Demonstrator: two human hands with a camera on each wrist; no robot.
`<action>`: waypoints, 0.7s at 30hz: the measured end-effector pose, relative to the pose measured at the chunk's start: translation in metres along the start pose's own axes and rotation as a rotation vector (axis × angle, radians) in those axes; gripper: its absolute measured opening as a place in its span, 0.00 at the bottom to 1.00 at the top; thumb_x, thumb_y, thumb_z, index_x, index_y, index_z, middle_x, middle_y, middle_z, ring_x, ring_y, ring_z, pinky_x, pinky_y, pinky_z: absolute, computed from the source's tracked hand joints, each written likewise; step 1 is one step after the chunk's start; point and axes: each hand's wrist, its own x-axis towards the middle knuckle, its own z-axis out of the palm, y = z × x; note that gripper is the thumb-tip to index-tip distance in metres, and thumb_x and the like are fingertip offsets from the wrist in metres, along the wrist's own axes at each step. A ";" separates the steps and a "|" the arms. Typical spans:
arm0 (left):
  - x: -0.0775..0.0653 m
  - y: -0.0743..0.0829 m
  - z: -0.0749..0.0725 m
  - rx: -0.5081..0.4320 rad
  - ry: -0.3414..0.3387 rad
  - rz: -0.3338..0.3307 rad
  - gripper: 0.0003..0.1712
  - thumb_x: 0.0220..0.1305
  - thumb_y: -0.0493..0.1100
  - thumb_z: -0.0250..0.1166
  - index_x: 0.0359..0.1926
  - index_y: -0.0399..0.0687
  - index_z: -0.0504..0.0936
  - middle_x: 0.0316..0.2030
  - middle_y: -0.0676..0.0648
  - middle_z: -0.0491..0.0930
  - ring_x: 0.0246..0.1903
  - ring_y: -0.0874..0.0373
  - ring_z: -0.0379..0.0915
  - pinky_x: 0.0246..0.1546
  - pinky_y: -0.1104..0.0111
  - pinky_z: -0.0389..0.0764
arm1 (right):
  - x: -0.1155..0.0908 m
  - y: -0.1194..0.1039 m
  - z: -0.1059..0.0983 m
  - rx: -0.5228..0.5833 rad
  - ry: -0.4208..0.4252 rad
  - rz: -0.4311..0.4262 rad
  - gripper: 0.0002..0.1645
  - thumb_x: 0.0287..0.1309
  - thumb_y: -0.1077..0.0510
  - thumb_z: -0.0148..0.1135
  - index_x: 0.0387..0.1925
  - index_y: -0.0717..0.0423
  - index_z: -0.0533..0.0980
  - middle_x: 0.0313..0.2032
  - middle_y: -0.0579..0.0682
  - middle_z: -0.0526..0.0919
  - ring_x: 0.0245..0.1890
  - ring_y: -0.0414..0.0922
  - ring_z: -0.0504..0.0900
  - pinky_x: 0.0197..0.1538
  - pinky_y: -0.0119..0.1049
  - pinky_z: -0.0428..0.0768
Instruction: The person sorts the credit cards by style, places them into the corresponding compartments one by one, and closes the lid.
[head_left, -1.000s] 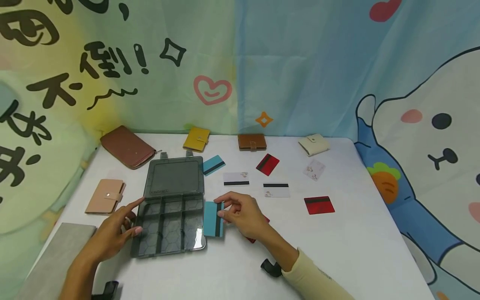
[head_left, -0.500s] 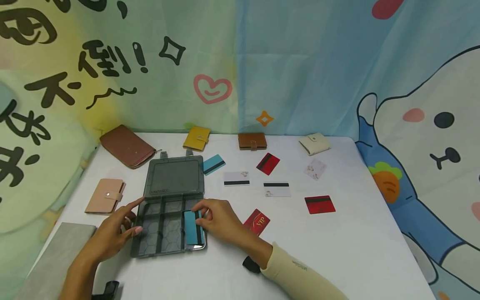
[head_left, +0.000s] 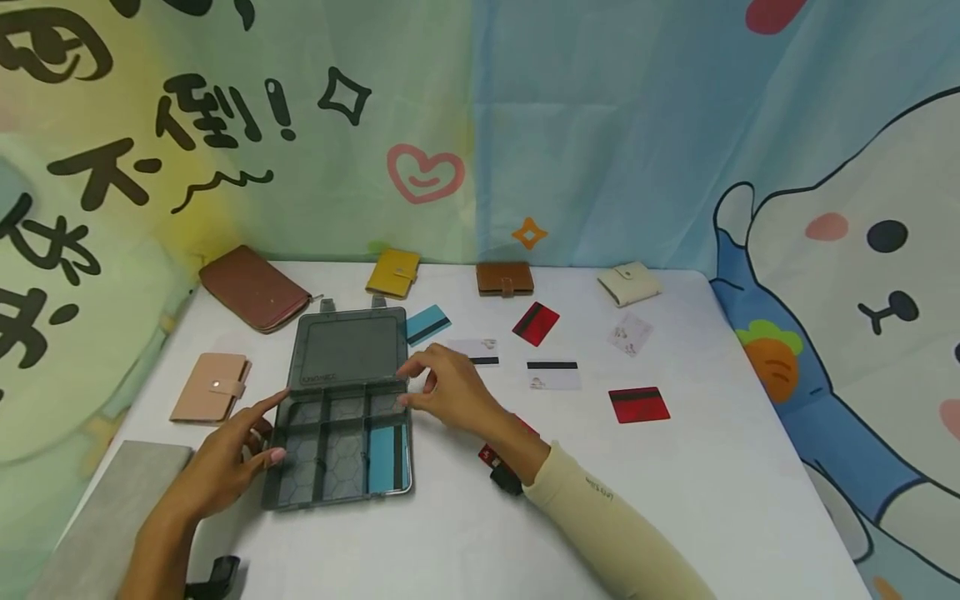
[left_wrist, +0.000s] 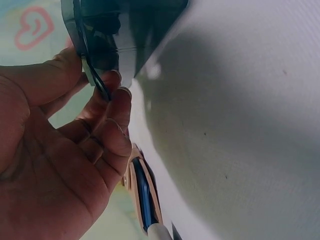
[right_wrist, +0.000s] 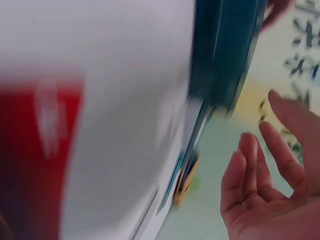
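Observation:
A grey transparent compartment box lies on the table with its lid folded back. In its near right compartment rests a blue card with a dark stripe. My left hand holds the box's left side, index finger on the edge and thumb at the rim. In the left wrist view, fingertips touch the box's edge. My right hand hovers at the box's right side, thumb and index finger apart with nothing between them. The right wrist view shows loosely spread fingers beside the box.
Beyond the box lies another blue card. White cards and red cards are scattered rightward; one red card is partly under my right wrist. Brown, yellow, tan, cream and pink-beige wallets surround them.
My right hand brought the blue card left into the box's near right compartment, let it go, then rose slightly and moved back from it. My left hand stayed at the box.

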 end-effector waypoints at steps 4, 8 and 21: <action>0.001 0.001 -0.002 0.006 -0.004 -0.008 0.46 0.57 0.36 0.72 0.74 0.49 0.62 0.41 0.44 0.76 0.30 0.67 0.67 0.27 0.71 0.69 | 0.033 0.025 -0.016 -0.020 -0.018 0.065 0.25 0.52 0.47 0.76 0.52 0.46 0.81 0.47 0.48 0.81 0.41 0.45 0.78 0.44 0.34 0.75; 0.001 0.001 -0.002 0.005 -0.020 -0.025 0.46 0.58 0.36 0.72 0.75 0.50 0.61 0.41 0.44 0.76 0.31 0.66 0.67 0.28 0.70 0.69 | 0.061 0.042 -0.024 -0.110 -0.036 0.093 0.29 0.52 0.46 0.76 0.56 0.46 0.80 0.50 0.51 0.80 0.48 0.47 0.75 0.52 0.40 0.74; 0.001 0.000 -0.001 -0.008 -0.033 -0.039 0.46 0.58 0.37 0.72 0.75 0.51 0.61 0.42 0.43 0.77 0.31 0.66 0.69 0.28 0.70 0.70 | 0.103 0.063 -0.019 -0.305 -0.086 0.153 0.30 0.52 0.42 0.75 0.57 0.42 0.78 0.55 0.53 0.71 0.56 0.50 0.66 0.56 0.43 0.70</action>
